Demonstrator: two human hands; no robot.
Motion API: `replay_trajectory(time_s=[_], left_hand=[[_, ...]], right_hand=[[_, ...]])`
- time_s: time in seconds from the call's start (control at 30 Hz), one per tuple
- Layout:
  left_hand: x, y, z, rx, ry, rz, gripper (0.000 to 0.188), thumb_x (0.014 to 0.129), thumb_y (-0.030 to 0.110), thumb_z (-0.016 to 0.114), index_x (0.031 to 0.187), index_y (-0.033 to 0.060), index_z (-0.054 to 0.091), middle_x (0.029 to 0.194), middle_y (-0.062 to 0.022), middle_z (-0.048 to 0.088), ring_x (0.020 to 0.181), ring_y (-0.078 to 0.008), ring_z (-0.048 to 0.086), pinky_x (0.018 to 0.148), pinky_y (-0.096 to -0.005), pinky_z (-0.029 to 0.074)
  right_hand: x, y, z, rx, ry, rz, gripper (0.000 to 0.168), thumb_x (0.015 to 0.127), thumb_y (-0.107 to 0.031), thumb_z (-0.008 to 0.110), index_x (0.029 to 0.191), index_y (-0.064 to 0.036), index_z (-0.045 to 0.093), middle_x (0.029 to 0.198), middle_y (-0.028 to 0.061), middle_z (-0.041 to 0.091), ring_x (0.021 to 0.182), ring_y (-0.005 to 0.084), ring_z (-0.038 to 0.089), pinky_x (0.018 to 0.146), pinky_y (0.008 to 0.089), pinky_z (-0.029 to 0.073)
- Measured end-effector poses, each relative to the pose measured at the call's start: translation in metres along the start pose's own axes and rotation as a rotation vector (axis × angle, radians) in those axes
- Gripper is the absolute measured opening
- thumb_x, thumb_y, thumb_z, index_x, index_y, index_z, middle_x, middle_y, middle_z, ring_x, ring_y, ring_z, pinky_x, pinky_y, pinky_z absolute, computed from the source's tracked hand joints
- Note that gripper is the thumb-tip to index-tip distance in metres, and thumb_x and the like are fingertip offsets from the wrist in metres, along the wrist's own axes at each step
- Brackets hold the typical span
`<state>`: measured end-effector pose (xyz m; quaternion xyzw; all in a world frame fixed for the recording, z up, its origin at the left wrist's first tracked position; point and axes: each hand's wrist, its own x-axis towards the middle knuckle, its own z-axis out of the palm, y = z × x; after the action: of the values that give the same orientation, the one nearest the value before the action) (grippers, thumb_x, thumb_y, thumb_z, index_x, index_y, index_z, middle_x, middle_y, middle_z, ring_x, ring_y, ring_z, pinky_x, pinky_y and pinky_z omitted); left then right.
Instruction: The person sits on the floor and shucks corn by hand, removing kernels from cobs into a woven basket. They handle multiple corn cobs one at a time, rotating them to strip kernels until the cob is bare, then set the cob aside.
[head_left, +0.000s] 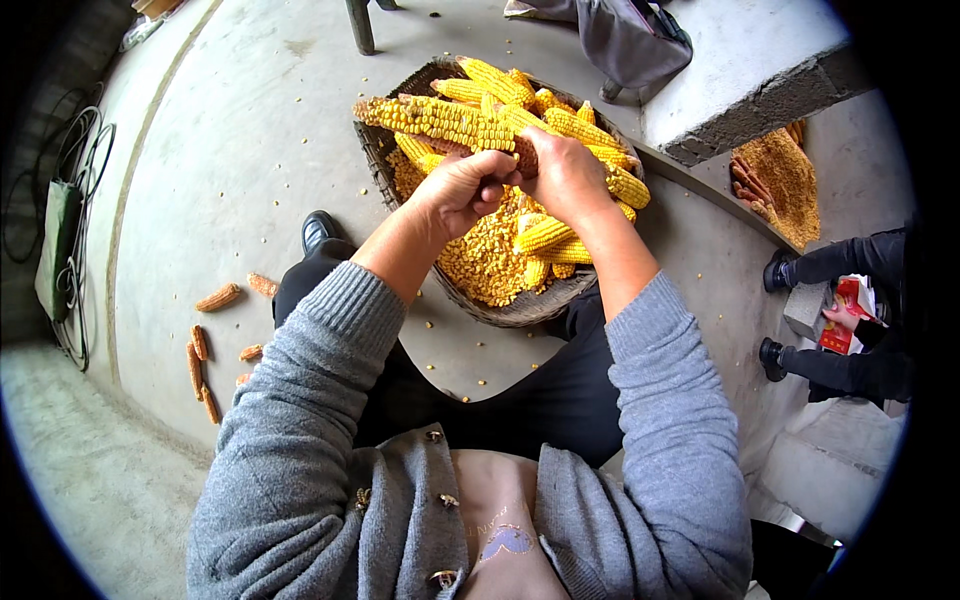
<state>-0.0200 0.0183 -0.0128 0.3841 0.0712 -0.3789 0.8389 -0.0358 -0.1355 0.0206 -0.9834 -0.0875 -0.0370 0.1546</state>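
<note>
Both my hands hold a partly shelled ear of corn (450, 124) above a woven basket (517, 311). My left hand (469, 191) has its fingers curled at the near side of the ear, the thumb against the kernels. My right hand (566, 169) grips the ear's right end, where bare cob shows. In the basket, whole yellow ears of corn (581, 127) lie at the back and right, and loose corn kernels (484, 259) fill the near left part.
Bare cobs (217, 298) and stray kernels lie on the concrete floor at left. Cables (86, 150) hang at the far left. Right are a concrete ledge (757, 105), a heap of kernels (791, 187) with cobs, and another person's legs (840, 367) beside a grey block (808, 309).
</note>
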Motion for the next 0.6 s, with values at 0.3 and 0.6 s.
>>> replay_trajectory(time_s=[0.3,0.6], left_hand=[[-0.003,-0.005,0.008,-0.098,0.046,0.002,0.01,0.077,0.011,0.064,0.076,0.0085,0.055,0.061,0.0005,0.049,0.041,-0.0037,0.031,0.033,-0.0165,0.022],[-0.003,0.004,0.004,-0.121,-0.016,-0.119,0.015,0.079,0.022,0.064,0.083,0.012,0.054,0.067,-0.0012,0.054,0.042,-0.0045,0.032,0.033,-0.0167,0.021]], right_hand=[[-0.001,-0.008,0.003,-0.039,-0.001,0.048,0.017,0.073,-0.01,0.058,0.089,-0.009,0.052,0.076,0.0149,0.062,0.074,0.0354,0.061,0.063,0.0456,0.048],[-0.002,0.005,0.0,0.063,0.01,0.038,0.022,0.068,-0.012,0.063,0.09,-0.007,0.057,0.076,0.0166,0.062,0.074,0.0342,0.061,0.066,0.0436,0.048]])
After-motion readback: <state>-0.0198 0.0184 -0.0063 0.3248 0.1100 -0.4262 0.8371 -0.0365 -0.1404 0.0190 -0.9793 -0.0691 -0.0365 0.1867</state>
